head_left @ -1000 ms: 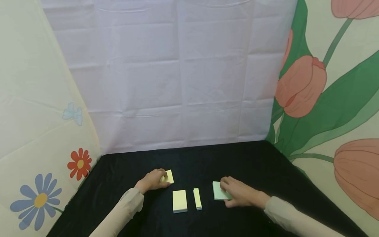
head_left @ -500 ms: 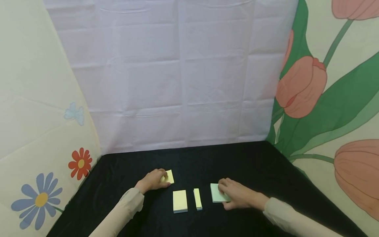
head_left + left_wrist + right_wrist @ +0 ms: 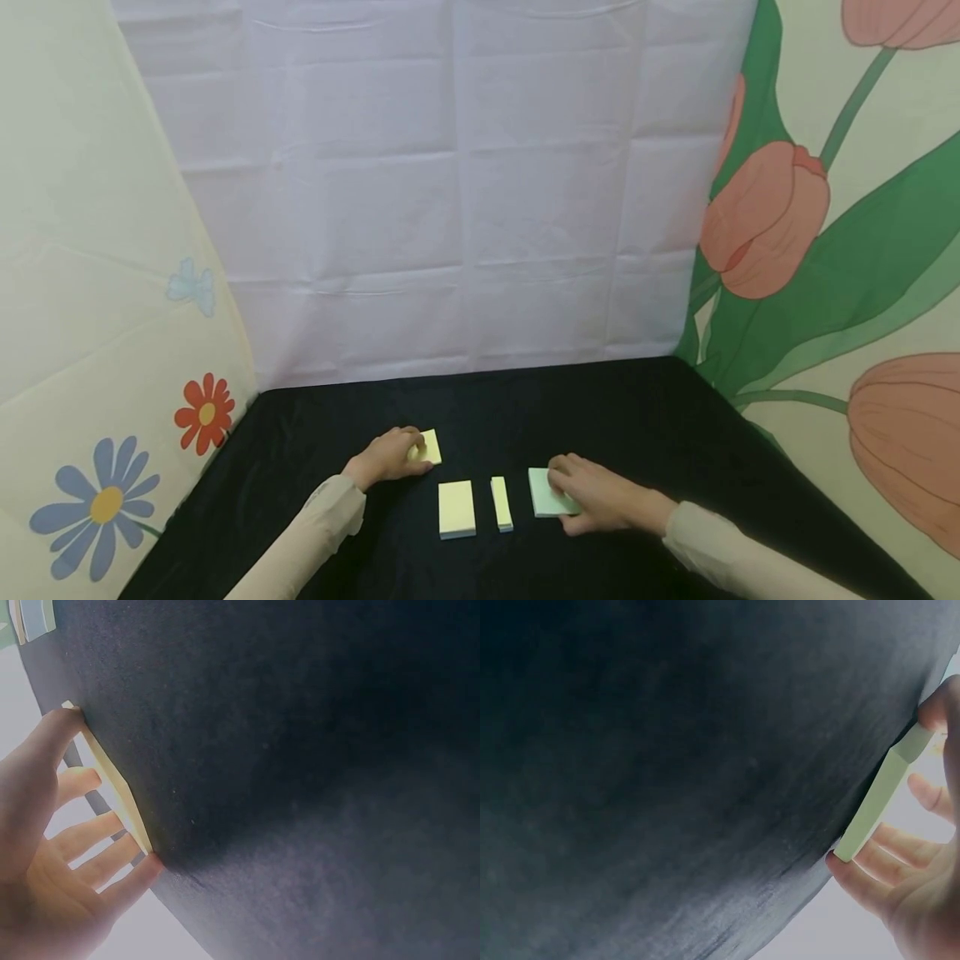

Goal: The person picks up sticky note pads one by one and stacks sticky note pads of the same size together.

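At the left of the black table, my left hand (image 3: 388, 457) grips a small yellow sticky note pad (image 3: 431, 448), its right part showing past the fingers. In the left wrist view the thumb lies at one end of this pad (image 3: 118, 789) and the fingertips at the other. My right hand (image 3: 596, 493) holds a pale green sticky note pad (image 3: 545, 492) by its right side. The right wrist view shows this thicker pad (image 3: 877, 796) low over the cloth, between thumb and fingertips.
Between the hands lie a larger pale yellow pad (image 3: 456, 507) and a narrow yellow strip pad (image 3: 501, 502), side by side with a gap. Black cloth (image 3: 510, 417) covers the table. A white sheet (image 3: 375, 208) hangs behind it, with flower-printed sheets at both sides.
My right hand has slid the green pad left and slightly toward me, closer to the narrow strip pad. The left hand and its yellow pad have stayed in place.
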{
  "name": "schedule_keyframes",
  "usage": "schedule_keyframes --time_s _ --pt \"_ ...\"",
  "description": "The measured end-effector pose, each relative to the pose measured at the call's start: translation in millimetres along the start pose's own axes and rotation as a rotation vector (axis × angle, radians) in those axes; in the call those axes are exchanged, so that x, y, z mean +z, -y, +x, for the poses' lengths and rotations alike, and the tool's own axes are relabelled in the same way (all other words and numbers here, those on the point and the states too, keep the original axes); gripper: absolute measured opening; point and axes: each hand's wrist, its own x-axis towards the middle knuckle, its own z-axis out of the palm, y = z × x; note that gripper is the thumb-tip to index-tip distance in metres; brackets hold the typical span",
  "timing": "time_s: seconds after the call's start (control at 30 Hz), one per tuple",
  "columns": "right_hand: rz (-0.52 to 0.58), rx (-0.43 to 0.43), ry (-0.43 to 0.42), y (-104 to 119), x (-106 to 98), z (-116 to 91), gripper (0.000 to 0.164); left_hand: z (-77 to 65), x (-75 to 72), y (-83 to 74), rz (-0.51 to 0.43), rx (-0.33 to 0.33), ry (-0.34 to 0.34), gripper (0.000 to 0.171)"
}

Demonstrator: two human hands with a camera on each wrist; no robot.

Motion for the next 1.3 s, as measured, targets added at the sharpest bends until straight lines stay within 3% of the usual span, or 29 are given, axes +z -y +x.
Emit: schedule_keyframes --time_s 0.3,0.7,0.93,1.3 --pt "0.018 0.004 0.016 2.4 0.0 1.4 0.030 1.0 1.1 1.0 0.005 0.004 0.000 0.033" --pt "-0.014 -0.071 -0.041 5.7 1.0 1.7 0.031 0.0 1.4 0.5 0.005 0.011 -0.004 0.032" --pt "0.002 -0.025 0.019 6.6 0.0 3.6 0.029 0.0 0.1 0.2 0.005 0.023 -0.011 0.032" --pt "0.033 -0.015 0.046 6.5 -1.3 4.7 0.029 0.5 0.3 0.1 0.001 0.019 -0.005 0.033"
